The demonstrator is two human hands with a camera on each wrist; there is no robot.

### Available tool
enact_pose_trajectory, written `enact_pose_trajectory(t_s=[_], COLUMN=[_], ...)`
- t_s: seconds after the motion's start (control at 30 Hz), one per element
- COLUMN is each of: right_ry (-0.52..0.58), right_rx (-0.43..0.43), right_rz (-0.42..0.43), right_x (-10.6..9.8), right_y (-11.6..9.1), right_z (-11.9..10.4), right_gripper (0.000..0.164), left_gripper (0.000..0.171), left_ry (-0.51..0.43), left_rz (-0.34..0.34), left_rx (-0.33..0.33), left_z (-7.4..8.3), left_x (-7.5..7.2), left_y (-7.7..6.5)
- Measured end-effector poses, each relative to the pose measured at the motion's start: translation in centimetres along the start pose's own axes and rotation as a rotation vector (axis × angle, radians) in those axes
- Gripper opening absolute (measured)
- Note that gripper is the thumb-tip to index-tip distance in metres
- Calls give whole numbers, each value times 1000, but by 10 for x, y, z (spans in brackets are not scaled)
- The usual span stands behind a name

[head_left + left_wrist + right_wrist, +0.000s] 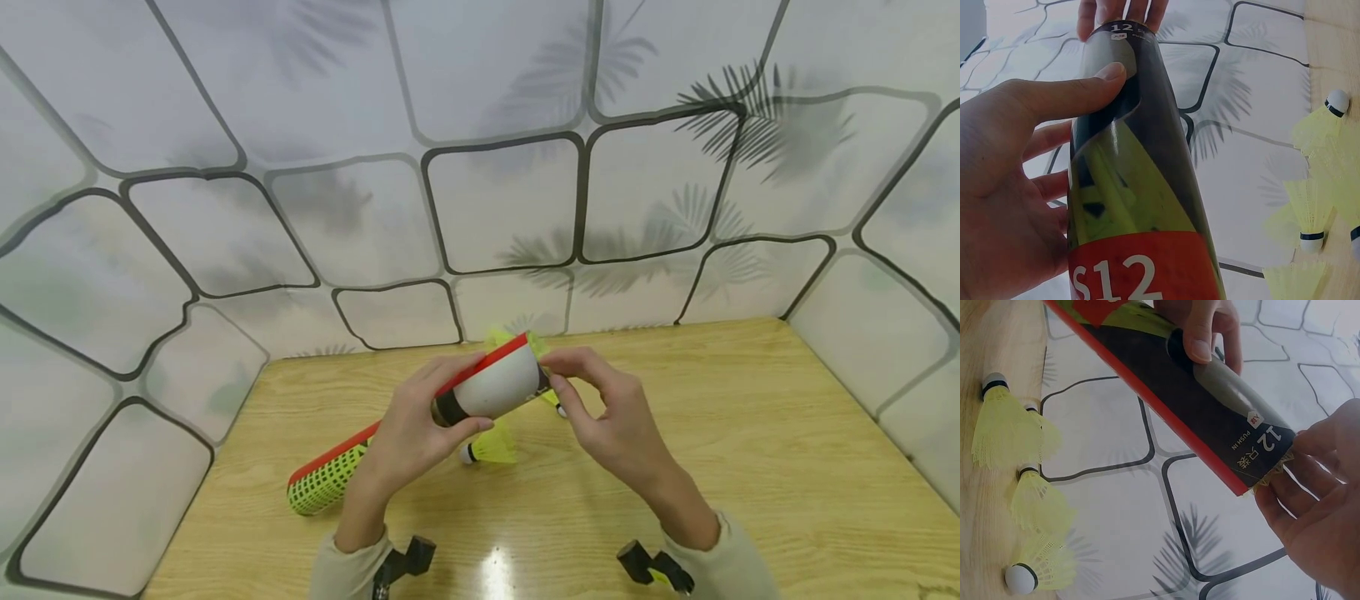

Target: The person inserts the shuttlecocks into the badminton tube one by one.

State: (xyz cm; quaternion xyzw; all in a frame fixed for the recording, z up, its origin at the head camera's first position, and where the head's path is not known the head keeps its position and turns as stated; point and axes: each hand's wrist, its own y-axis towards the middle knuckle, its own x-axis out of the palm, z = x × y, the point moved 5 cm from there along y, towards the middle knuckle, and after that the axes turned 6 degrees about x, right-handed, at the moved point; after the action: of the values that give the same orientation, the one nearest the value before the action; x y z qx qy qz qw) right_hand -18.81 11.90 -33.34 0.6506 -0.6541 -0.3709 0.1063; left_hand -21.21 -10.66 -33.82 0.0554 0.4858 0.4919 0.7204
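Note:
A long shuttlecock tube [498,387], with a white panel, red stripe and green dotted far end, slants across my front. Around its upper part my left hand [408,433] holds it, the thumb along the printed side in the left wrist view. At the raised end is my right hand [618,417], thumb and fingers bent around the rim. The jagged yellow skirt of a shuttlecock [1266,481] peeks out there between tube and fingertips; the rest of it is hidden inside the tube or behind the fingers.
Several yellow shuttlecocks lie on the wooden table: one [491,448] beneath the tube, another [1022,575] with its white cork end out. The patterned wall [510,208] rises behind the table [750,450]. Black mounts [408,558] sit on both wrists.

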Motion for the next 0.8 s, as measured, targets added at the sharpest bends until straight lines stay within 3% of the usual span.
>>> enact_pose_trajectory(t_s=[0.57, 0.8], right_ry=[83, 123], right_rx=[6, 45], right_rz=[-13, 25], right_x=[5, 1], right_y=[1, 2], right_z=[0, 9], right_gripper=[30, 31], left_gripper=[75, 72], left_ry=[5, 45], left_rz=[14, 35], left_rx=[-5, -65], left_z=[-3, -20], left_x=[-5, -12], left_y=[0, -4])
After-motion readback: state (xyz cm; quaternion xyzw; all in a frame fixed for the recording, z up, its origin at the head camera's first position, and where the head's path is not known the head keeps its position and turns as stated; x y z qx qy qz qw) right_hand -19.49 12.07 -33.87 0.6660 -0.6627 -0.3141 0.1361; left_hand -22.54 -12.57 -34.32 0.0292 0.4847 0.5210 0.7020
